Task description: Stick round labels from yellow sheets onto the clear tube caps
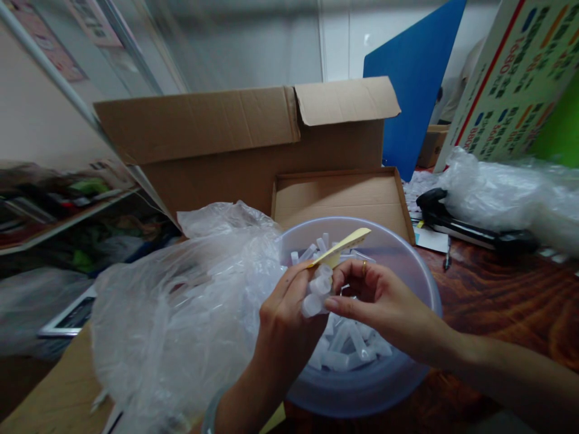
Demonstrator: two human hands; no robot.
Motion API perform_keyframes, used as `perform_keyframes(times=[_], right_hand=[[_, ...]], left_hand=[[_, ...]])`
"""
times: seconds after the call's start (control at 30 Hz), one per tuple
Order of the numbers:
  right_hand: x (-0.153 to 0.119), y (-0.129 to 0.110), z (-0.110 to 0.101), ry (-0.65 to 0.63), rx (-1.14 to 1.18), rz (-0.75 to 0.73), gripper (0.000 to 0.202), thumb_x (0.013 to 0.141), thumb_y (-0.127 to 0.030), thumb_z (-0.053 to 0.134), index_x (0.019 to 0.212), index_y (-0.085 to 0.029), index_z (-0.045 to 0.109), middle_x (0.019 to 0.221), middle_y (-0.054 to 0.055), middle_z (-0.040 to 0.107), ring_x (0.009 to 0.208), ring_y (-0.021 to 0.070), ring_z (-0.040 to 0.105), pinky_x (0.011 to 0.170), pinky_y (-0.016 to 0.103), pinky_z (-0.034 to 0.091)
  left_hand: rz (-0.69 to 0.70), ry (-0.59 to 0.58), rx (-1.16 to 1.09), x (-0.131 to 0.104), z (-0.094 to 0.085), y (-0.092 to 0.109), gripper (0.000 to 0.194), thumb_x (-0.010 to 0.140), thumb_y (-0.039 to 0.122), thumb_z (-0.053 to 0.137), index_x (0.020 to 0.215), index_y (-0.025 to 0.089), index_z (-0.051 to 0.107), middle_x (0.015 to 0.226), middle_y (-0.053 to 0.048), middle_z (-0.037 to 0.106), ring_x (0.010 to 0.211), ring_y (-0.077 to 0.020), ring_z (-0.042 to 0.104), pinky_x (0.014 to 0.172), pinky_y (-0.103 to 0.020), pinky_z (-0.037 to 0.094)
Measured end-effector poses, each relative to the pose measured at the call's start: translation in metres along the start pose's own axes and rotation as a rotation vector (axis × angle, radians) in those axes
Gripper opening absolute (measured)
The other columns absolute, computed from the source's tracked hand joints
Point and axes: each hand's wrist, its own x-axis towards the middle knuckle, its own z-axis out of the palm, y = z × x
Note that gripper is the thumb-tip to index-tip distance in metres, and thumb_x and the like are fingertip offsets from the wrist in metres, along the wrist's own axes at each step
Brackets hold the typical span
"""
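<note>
So the left hand (280, 310) has its grip closed around a small bunch of white tubes (320, 286), with a yellow card (346, 244) sticking up and away past them. The right hand (384, 295) is right at the edge of that bunch, thumb and finger curled in close at the tube ends; honestly can't tell if that grip is pinching one or just nudging it. The bunch is up over the basin (435, 289), which imo is the right spot, since anything that slips should land on the loose tubes (357, 343) instead of rolling off. I'd go just firm enough with the left: round, smooth-looking stuff like this probably skates sideways if you squeeze hard, and thin plastic might dent. Ends don't look level to me, so I'd use the right fingertips to tap them flush, working from the side so the card doesn't get bent or shoved out. I'd also watch the bag (181, 313) bunched up beside the basin, pretty close to the left forearm, easy to snag. Shallow box (335, 196) is just behind the basin, with the big carton (217, 175) at the back and bare tabletop (488, 307) to the right, so there's elbow room on that side.
</note>
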Motion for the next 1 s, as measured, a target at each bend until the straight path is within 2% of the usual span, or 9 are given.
perform_keyframes(times=[0.1, 0.17, 0.23, 0.33, 0.4, 0.6, 0.73, 0.83, 1.0], right_hand=[[0.000, -0.001, 0.000, -0.001, -0.020, -0.021, 0.050, 0.060, -0.028, 0.088, 0.082, -0.018, 0.044, 0.077, -0.003, 0.051, 0.067, 0.0090, 0.050, 0.060, 0.021, 0.045], [0.001, -0.007, -0.005, 0.020, -0.192, -0.124, 0.046, 0.063, -0.030, 0.086, 0.078, -0.019, 0.044, 0.071, -0.004, 0.047, 0.061, 0.0084, 0.044, 0.053, 0.020, 0.041], [0.005, -0.014, -0.013, 0.143, -0.470, -0.368, 0.032, 0.075, -0.027, 0.078, 0.077, -0.018, 0.048, 0.069, -0.003, 0.048, 0.062, 0.0096, 0.045, 0.055, 0.022, 0.041], [0.013, -0.021, -0.028, 0.366, -0.935, -0.777, 0.009, 0.086, -0.016, 0.066, 0.085, -0.018, 0.057, 0.081, 0.001, 0.059, 0.079, 0.0142, 0.055, 0.073, 0.029, 0.046], [0.019, -0.021, -0.036, 0.402, -1.115, -0.866, 0.005, 0.088, -0.014, 0.063, 0.088, -0.019, 0.060, 0.089, 0.003, 0.061, 0.088, 0.0167, 0.057, 0.080, 0.033, 0.046], [0.023, -0.012, -0.040, 0.399, -1.209, -0.879, 0.002, 0.091, -0.017, 0.062, 0.090, -0.019, 0.062, 0.091, 0.003, 0.063, 0.089, 0.0179, 0.055, 0.080, 0.034, 0.044], [0.016, -0.015, -0.034, 0.301, -1.236, -0.874, 0.004, 0.093, -0.015, 0.059, 0.094, -0.019, 0.062, 0.095, 0.004, 0.063, 0.093, 0.0178, 0.055, 0.082, 0.035, 0.041], [0.005, -0.023, -0.025, 0.105, -0.948, -0.749, 0.006, 0.091, -0.013, 0.060, 0.091, -0.019, 0.059, 0.096, 0.003, 0.060, 0.095, 0.0150, 0.055, 0.085, 0.030, 0.044], [-0.003, -0.032, -0.018, -0.153, -0.611, -0.436, 0.011, 0.089, -0.009, 0.061, 0.087, -0.018, 0.057, 0.101, 0.002, 0.056, 0.099, 0.0121, 0.056, 0.092, 0.026, 0.044]], left_hand=[[0.039, -0.025, -0.004, 0.003, -0.003, 0.000, 0.015, 0.082, 0.010, 0.061, 0.095, 0.006, 0.065, 0.093, -0.014, 0.071, 0.095, -0.0214, 0.068, 0.088, -0.027, 0.056], [0.057, -0.025, -0.019, 0.006, -0.005, 0.000, 0.012, 0.080, 0.011, 0.061, 0.091, 0.008, 0.065, 0.087, -0.011, 0.071, 0.089, -0.0215, 0.069, 0.083, -0.028, 0.058], [0.000, -0.004, -0.055, 0.010, -0.007, 0.000, 0.010, 0.077, 0.010, 0.062, 0.087, 0.011, 0.063, 0.082, -0.008, 0.070, 0.082, -0.0196, 0.070, 0.077, -0.026, 0.058], [-0.115, 0.017, -0.142, 0.014, -0.009, 0.001, 0.015, 0.072, 0.007, 0.063, 0.085, 0.013, 0.062, 0.082, -0.004, 0.069, 0.075, -0.0155, 0.069, 0.071, -0.023, 0.058], [-0.130, 0.015, -0.169, 0.014, -0.010, 0.003, 0.016, 0.070, 0.006, 0.062, 0.084, 0.014, 0.062, 0.081, -0.003, 0.069, 0.072, -0.0143, 0.068, 0.070, -0.022, 0.057], [-0.155, -0.002, -0.181, 0.014, -0.011, 0.006, 0.014, 0.069, 0.007, 0.061, 0.081, 0.014, 0.062, 0.078, -0.002, 0.069, 0.068, -0.0146, 0.067, 0.065, -0.022, 0.056], [-0.223, -0.039, -0.254, 0.015, -0.011, 0.002, 0.010, 0.072, 0.010, 0.062, 0.079, 0.016, 0.062, 0.074, 0.000, 0.068, 0.067, -0.0143, 0.067, 0.068, -0.024, 0.057], [-0.213, -0.060, -0.237, 0.015, -0.007, -0.002, 0.009, 0.071, 0.008, 0.061, 0.074, 0.016, 0.060, 0.074, -0.001, 0.069, 0.070, -0.0155, 0.067, 0.069, -0.025, 0.057], [-0.003, -0.130, -0.225, 0.012, 0.003, -0.001, 0.007, 0.074, 0.009, 0.058, 0.078, 0.014, 0.061, 0.078, -0.005, 0.070, 0.074, -0.0196, 0.070, 0.068, -0.030, 0.058]])
